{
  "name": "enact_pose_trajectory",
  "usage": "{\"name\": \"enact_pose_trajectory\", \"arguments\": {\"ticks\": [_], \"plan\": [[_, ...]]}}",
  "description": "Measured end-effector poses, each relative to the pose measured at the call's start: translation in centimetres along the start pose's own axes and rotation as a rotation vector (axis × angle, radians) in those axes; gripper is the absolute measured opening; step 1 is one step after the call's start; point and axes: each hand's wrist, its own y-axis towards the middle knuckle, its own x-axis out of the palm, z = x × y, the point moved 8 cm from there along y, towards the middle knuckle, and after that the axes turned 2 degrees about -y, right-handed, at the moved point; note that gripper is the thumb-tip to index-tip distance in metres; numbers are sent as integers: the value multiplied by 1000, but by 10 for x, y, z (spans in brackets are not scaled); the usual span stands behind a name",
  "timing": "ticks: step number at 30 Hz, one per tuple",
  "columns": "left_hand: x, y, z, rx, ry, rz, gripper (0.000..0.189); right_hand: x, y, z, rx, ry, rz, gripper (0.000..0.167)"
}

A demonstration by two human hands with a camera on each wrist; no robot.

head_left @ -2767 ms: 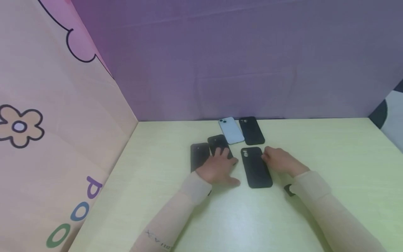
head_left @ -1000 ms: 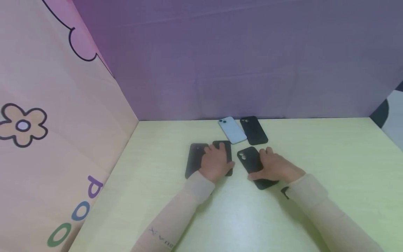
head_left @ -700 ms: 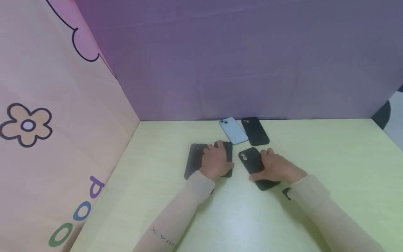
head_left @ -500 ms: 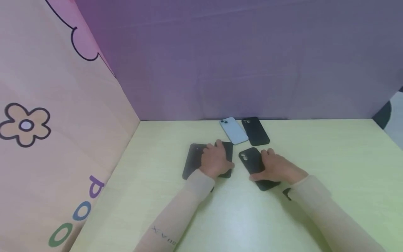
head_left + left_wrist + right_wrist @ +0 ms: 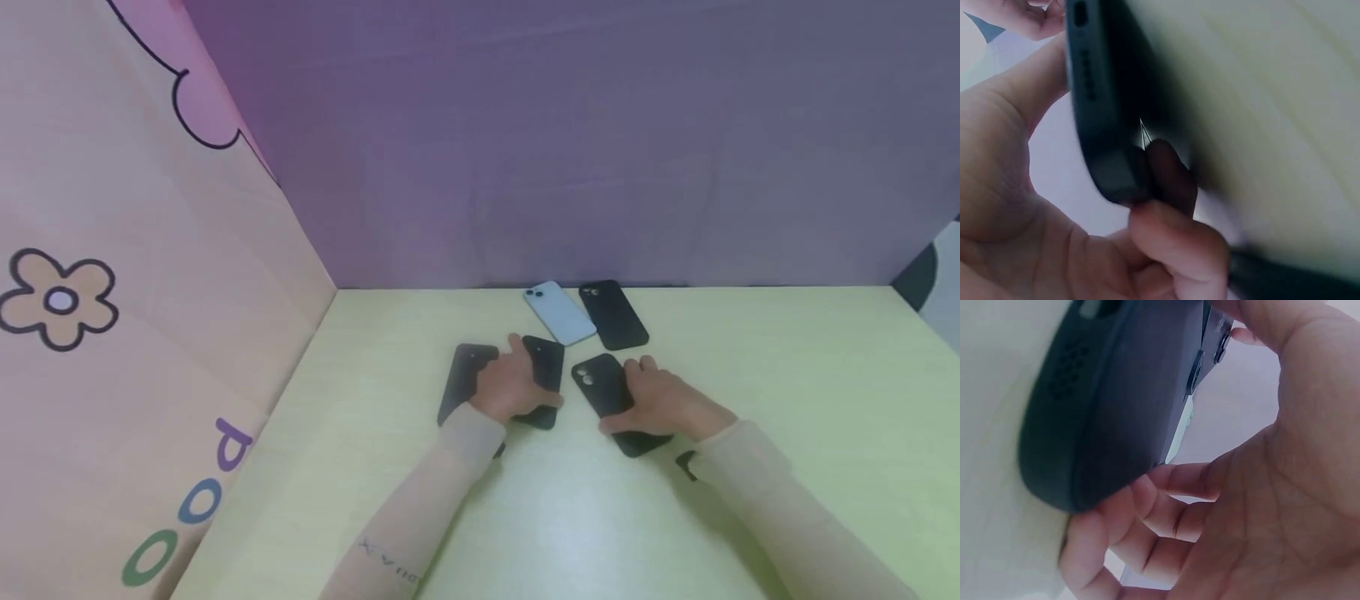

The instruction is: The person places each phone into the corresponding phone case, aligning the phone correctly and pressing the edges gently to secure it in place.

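My left hand [image 5: 506, 387] grips a black phone [image 5: 549, 375] by its two long sides, thumb at the right. Its end, with a port and a row of small holes, shows in the left wrist view, lifted off the table there. Left of it, another black phone [image 5: 459, 383] lies partly hidden by that hand. My right hand [image 5: 663, 400] holds a black phone case [image 5: 609, 392], thumb and fingers on opposite edges. Two pale circles mark its camera corner. Whether a phone sits inside cannot be told. The case's rounded, perforated end [image 5: 1094, 94] is not this one; it belongs to the left phone.
A light blue phone [image 5: 561, 314] and another black phone case [image 5: 613, 315] lie side by side at the table's back edge, below a purple cloth wall [image 5: 585, 150]. A printed panel [image 5: 165, 217] rises along the left side of the pale table [image 5: 375, 350].
The left hand has taken hold of the black phone, turned it and shifted it slightly right. Earlier, the right hand closed round the phone case and tilted it; since then it has held nearly still.
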Motion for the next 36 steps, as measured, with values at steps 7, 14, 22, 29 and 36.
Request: {"name": "enact_pose_trajectory", "arguments": {"ticks": [7,14,22,29,36], "plan": [[0,3,-1,-11,17,1,118,-1,3,0,10,-28,9,111],[-2,4,4,51,2,15,89,-1,4,1,24,-65,19,104],[-2,11,1,47,-49,-7,71,-4,3,1,2,-62,36,103],[-4,16,-4,64,-158,-10,72,-4,6,3,12,-18,11,107],[-14,24,-5,70,-418,29,65,-5,11,11,53,30,-2,114]]}}
